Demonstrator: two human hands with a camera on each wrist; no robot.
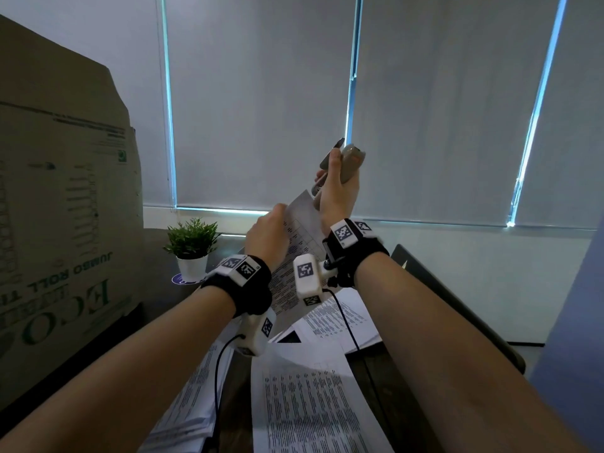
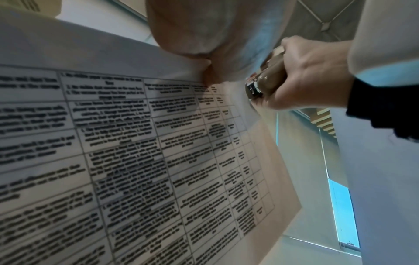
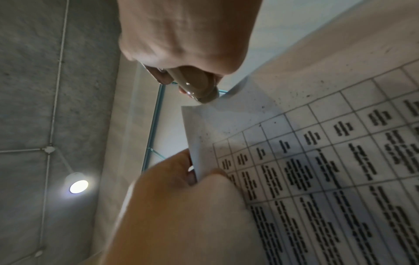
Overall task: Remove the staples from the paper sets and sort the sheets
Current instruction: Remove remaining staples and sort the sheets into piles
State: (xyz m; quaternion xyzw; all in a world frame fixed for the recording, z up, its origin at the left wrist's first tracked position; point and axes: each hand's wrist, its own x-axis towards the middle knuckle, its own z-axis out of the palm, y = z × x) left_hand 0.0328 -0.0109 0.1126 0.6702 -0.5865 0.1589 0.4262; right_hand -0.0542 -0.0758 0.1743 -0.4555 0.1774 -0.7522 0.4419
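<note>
A left hand (image 1: pixel 266 235) is pinching a stapled paper set (image 2: pixel 140 143) aloft above the bench while the right hand (image 1: pixel 338 191) is squeezing a staple remover (image 1: pixel 348 165) at its corner, where a skewed pull risks tearing the sheets.

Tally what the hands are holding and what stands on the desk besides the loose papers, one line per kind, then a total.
Staple remover, gripped in the right hand: 1
Stapled paper set, pinched by the left hand: 1
Potted plant: 1
Cardboard box: 1
Total: 4
</note>
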